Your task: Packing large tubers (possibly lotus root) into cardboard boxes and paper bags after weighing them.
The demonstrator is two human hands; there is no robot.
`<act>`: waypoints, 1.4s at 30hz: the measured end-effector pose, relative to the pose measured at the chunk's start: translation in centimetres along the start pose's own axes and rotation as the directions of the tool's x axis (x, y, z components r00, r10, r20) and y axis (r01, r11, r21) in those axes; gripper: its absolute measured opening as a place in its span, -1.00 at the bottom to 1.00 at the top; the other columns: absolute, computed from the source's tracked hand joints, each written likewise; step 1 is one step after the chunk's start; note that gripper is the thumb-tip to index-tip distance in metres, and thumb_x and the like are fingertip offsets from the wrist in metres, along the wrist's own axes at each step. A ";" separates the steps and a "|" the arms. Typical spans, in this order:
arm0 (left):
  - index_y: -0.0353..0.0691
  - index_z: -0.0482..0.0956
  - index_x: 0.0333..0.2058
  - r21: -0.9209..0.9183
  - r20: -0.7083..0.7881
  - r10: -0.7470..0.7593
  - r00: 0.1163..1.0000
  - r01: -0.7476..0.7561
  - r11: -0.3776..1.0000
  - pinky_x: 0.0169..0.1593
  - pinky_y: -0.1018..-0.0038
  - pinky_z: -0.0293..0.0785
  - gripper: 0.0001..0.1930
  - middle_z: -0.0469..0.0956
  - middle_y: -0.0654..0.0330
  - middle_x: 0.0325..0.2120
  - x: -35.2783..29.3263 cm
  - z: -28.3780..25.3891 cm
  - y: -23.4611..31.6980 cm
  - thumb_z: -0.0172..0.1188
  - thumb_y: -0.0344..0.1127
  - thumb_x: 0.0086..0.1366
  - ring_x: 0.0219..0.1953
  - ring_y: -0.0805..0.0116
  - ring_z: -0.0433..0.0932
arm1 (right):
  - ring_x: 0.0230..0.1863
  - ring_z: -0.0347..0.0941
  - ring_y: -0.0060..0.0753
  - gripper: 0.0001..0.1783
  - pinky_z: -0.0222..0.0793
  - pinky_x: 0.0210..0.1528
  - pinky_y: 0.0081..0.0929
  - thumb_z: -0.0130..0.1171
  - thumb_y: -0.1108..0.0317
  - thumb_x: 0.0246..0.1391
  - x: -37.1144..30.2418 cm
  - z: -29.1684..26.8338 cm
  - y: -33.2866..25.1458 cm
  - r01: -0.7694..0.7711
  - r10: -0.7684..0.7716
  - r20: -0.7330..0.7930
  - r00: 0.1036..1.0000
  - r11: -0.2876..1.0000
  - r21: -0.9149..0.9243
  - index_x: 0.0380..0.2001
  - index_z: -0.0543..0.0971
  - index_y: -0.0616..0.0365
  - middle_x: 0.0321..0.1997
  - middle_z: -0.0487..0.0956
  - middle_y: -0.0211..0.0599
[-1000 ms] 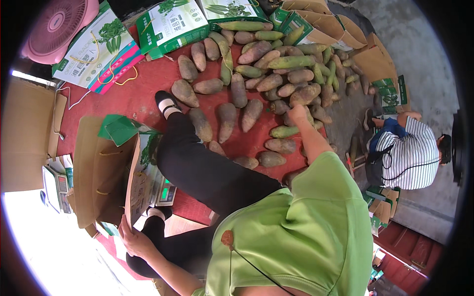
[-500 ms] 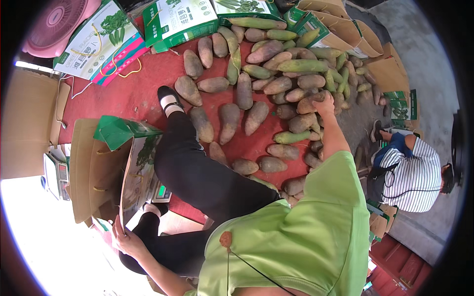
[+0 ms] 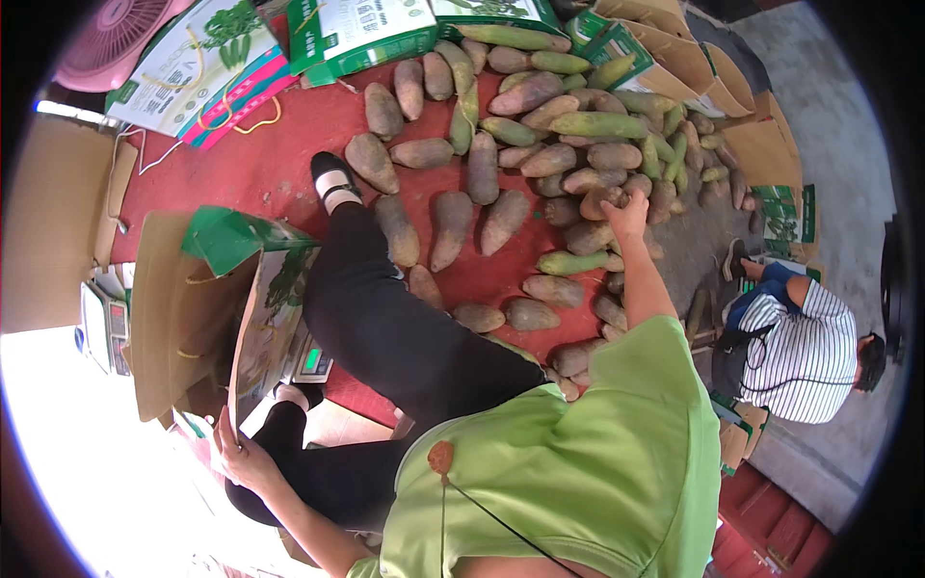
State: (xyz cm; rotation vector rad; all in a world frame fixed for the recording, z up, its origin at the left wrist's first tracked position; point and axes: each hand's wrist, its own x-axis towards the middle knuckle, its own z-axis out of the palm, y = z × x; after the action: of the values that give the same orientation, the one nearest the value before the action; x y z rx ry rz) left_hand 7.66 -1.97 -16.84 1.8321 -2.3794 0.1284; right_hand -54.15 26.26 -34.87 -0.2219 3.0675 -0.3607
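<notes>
Brown radish [image 3: 594,203] in heap [image 3: 597,125], by right edge of red mat [image 3: 260,183]. Head view: right hand [image 3: 628,214] at its right end; can't tell if clamped. Left hand [image 3: 246,460] pinches wall of carton [image 3: 193,318]. Risk: slip, if only one end is caught; neighbours rolling, if disturbed. Versus a second ago: right hand farther right along heap; left unchanged.

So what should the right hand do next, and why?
I'd probably lift the brownish root straight up: the right hand is on it, neighbouring roots crowd close, and the left hand holds the edge of the open carton.
</notes>
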 end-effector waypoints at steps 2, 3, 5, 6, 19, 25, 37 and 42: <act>-0.16 0.54 -0.08 -0.056 0.035 -0.064 0.997 0.065 0.996 -0.09 0.29 0.44 -0.58 0.55 0.07 -0.19 -0.1 -0.6 0.7 0.00 -0.63 0.07 -0.10 0.05 0.53 | 0.06 0.36 0.08 -0.24 0.31 0.04 -0.19 0.43 0.12 -0.33 -0.3 0.7 -0.6 -0.073 0.051 0.111 0.993 0.977 0.202 -0.03 0.32 0.07 0.04 0.40 0.08; -0.14 0.54 -0.08 -0.094 0.013 -0.051 0.999 0.052 0.994 -0.09 0.30 0.45 -0.56 0.55 0.09 -0.19 -0.1 -0.5 0.6 -0.01 -0.64 0.05 -0.12 0.06 0.54 | 0.05 0.36 0.08 -0.19 0.28 0.06 -0.20 0.43 0.16 -0.33 -0.7 1.1 -0.5 0.026 -0.042 0.066 0.997 0.974 0.224 0.01 0.27 0.12 -0.02 0.44 0.10; -0.10 0.54 -0.08 -0.151 0.018 -0.091 0.996 0.093 0.984 -0.10 0.31 0.46 -0.52 0.55 0.14 -0.19 -0.1 -0.5 0.9 -0.01 -0.65 0.01 -0.15 0.09 0.55 | 0.08 0.34 0.06 -0.15 0.26 0.10 -0.21 0.42 0.22 -0.32 -1.0 1.5 -0.3 0.154 -0.158 0.019 0.987 0.978 0.142 0.06 0.24 0.24 0.03 0.41 0.02; -0.08 0.55 -0.08 -0.175 0.047 -0.137 0.990 0.143 0.974 -0.09 0.32 0.47 -0.50 0.56 0.16 -0.18 0.1 -0.5 1.6 -0.02 -0.65 -0.02 -0.16 0.10 0.55 | 0.09 0.33 0.06 -0.13 0.25 0.12 -0.20 0.41 0.23 -0.32 -1.3 1.4 -0.1 0.178 -0.182 0.021 0.983 0.974 0.137 0.08 0.24 0.22 0.05 0.40 0.00; -0.06 0.58 -0.18 -0.004 -0.093 -0.012 0.996 0.012 1.000 -0.09 0.34 0.43 -0.69 0.58 0.30 -0.24 -0.1 -0.3 0.5 0.07 -0.45 0.07 -0.17 0.28 0.55 | 0.08 0.31 -0.19 -0.15 0.22 0.12 -0.32 0.42 0.44 -0.34 -6.4 -5.9 -16.3 0.297 -0.461 0.159 0.873 0.761 0.577 0.09 0.24 0.21 0.04 0.38 -0.09; -0.07 0.57 -0.19 -0.025 -0.104 0.004 0.995 -0.006 1.000 -0.07 0.35 0.44 -0.68 0.57 0.26 -0.22 -0.5 -0.5 0.2 0.07 -0.49 0.04 -0.16 0.23 0.55 | 0.13 0.27 -0.34 -0.18 0.18 0.18 -0.40 0.39 0.49 -0.32 -13.1 -13.8 -30.1 0.374 -0.765 0.035 0.643 0.354 0.857 0.09 0.25 0.22 0.05 0.37 -0.19; -0.06 0.56 -0.16 -0.055 -0.085 -0.006 0.996 0.001 0.998 -0.06 0.34 0.42 -0.67 0.56 0.26 -0.22 -0.5 -0.3 0.2 0.07 -0.47 0.05 -0.13 0.25 0.53 | 0.01 0.38 -0.43 -0.25 0.35 0.01 -0.43 0.42 0.42 -0.39 -28.8 -16.2 -45.9 0.464 -0.998 -0.042 -0.041 -0.057 0.884 -0.01 0.33 0.10 -0.05 0.44 -0.31; -0.04 0.58 -0.16 -0.043 -0.059 -0.007 0.998 0.004 0.999 -0.05 0.32 0.40 -0.64 0.57 0.26 -0.20 -0.4 0.1 0.4 0.10 -0.46 0.01 -0.14 0.24 0.53 | -0.11 0.47 -0.13 -0.25 0.37 -0.10 -0.28 0.38 0.26 -0.39 -31.7 -11.5 -47.0 0.530 -0.991 0.036 -0.131 -0.039 0.847 -0.01 0.35 0.11 -0.13 0.53 -0.17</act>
State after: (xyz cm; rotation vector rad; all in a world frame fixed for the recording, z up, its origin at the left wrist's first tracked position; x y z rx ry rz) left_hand 7.34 -1.51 -16.96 1.7905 -2.3195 0.1286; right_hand -17.06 -11.66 -11.87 -1.8941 1.2728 -0.9418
